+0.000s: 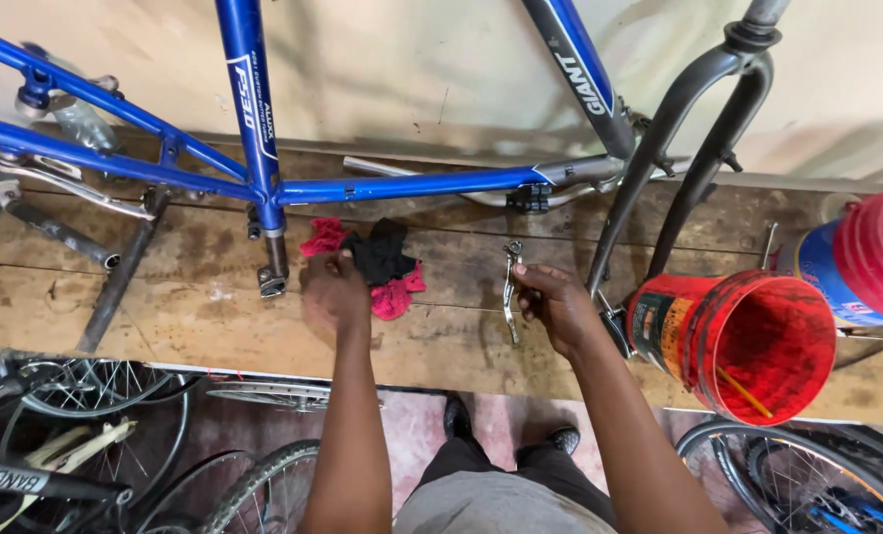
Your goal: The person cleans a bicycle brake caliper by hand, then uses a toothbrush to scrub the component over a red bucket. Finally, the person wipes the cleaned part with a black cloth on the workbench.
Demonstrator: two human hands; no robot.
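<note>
The person stands at the near edge of a long wooden bench (86, 316), feet showing below. The right hand (558, 307) has its fingers closed round a metal brake lever (510, 289), holding it about upright over the middle of the bench, its lower end down at the boards. The left hand (335, 295) reaches for a red and black rag (377, 262) that lies bunched just behind it, nearer the far edge; the fingertips look to be at the rag's edge, but the hand is blurred and I cannot tell if it has a real hold, the fingers seeming loosely curled rather than clamped. A blue bike frame (402, 184) lies along the far edge with its dark fork (659, 148) rising at the right end. By the right end of the bench a red bucket (758, 341) lies tipped on its side, mouth toward us, with a red-lidded tub (862, 262) behind it. Wheels (86, 415) crowd the floor under the left end. To my eye the lever is off the bike and in hand, the rag not yet brought to it, so any wiping seems yet to be done.
</note>
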